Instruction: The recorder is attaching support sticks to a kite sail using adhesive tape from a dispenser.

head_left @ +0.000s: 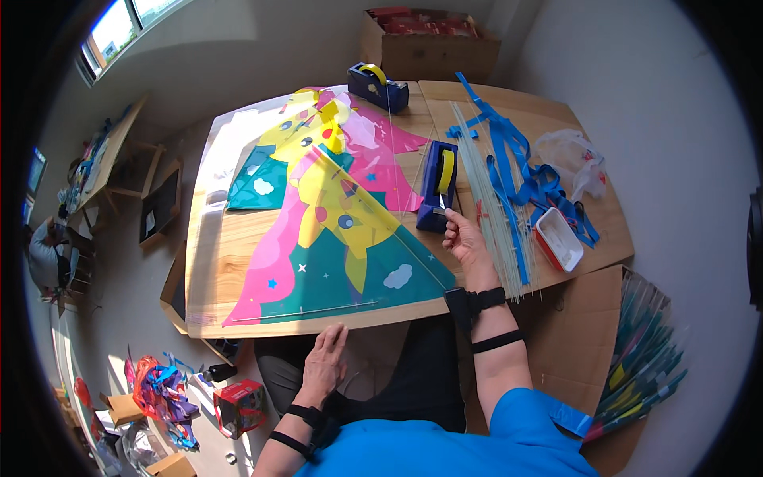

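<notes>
The kite (381, 284) lies flat on the table (226, 254), 1 thin rod (334, 307) already laid along its lower edge, fastening seemingly unfinished. Right of the kite, the right hand (467, 238) seemingly pinches tape (442, 211) at a dispenser (430, 221); below the kite, the left hand (322, 368) rests loose, empty.

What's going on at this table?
A person is working with both bare hands. The right hand is at the near end of a blue tape dispenser; whether it pinches any tape is hard to tell. The left hand is at the near edge of the table, with nothing visible in its grasp. In front lies a colorful, cartoon-printed sheet, with a thin rod near its lower edge. Blue ribbon lies to the right.
</notes>
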Tool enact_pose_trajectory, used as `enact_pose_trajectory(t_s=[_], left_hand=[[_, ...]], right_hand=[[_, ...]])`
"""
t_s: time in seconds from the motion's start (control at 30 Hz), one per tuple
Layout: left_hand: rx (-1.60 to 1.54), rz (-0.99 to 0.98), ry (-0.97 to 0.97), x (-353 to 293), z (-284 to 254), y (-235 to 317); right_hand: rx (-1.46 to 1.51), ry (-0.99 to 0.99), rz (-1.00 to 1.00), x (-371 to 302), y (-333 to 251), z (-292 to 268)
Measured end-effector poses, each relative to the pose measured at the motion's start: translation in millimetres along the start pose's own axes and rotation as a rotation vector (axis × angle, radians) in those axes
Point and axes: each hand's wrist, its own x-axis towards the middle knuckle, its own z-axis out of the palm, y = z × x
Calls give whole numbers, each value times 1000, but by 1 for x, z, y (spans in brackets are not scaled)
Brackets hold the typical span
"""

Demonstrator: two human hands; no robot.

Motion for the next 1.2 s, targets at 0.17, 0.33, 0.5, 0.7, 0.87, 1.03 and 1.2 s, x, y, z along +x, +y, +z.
enact_pose_trajectory(t_s=[0.17, 0.33, 0.5, 0.7, 0.87, 1.03, 1.2], left_hand=[[8, -11, -21, 0, 0, 0], [22, -3, -19, 1, -2, 2], [20, -11, -40, 2, -3, 3], [25, -3, -37, 2, 0, 1], [31, 2, -20, 1, 1, 1], [27, 2, -21, 2, 0, 1], [29, 18, -10, 1, 2, -1]], right_hand=[[-34, -16, -57, -5, 18, -9], [-22, -95, -120, -2, 27, -17], [67, -131, -51, -1, 29, -20], [-101, -69, -169, 6, 37, -28], [-291, -73, -350, -3, 36, -23], [-414, 57, -348, -24, 33, -35], [-397, -37, -204, -20, 12, -23]])
